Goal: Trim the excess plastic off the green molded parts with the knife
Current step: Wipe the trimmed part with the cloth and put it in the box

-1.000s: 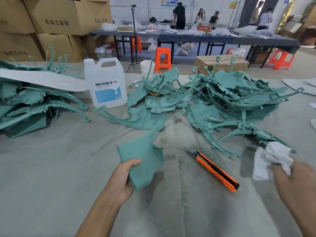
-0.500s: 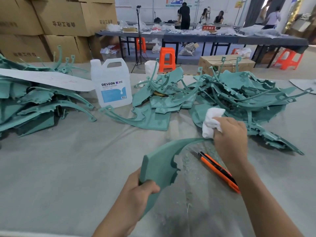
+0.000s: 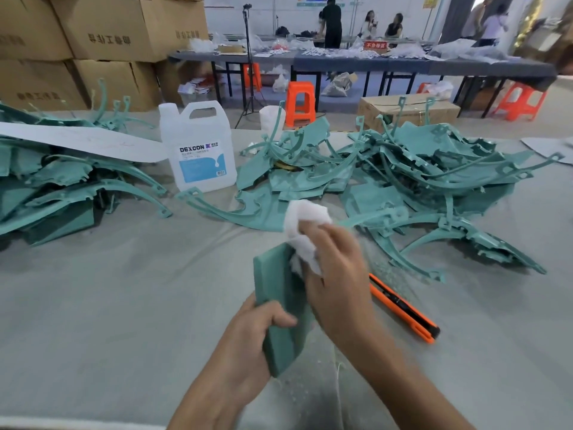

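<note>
- Green part [image 3: 279, 283] stood upright in my left hand [image 3: 248, 339], fingers clamped round it.
- My right hand [image 3: 335, 274] pinched a cloth [image 3: 305, 231] against it.
- Knife [image 3: 403, 308] lay beside, untouched.

The tabletop [image 3: 93, 305] is covered in plain grey cloth. The molded part [image 3: 279, 305] in the middle is green, a soft blue-green, with no pattern. The cloth [image 3: 305, 228] pressed on it is white. Just right of the part lies a utility knife [image 3: 403, 308], bright orange with a black stripe and a black end. Behind the part, the piles of molded parts [image 3: 434, 169] are the same green. The jug [image 3: 198, 147] left of those piles is see-through white, with a white and light blue label and dark letters. Far behind the jug, the cardboard boxes [image 3: 102, 35] are brown and the stool [image 3: 299, 102] is orange.
</note>
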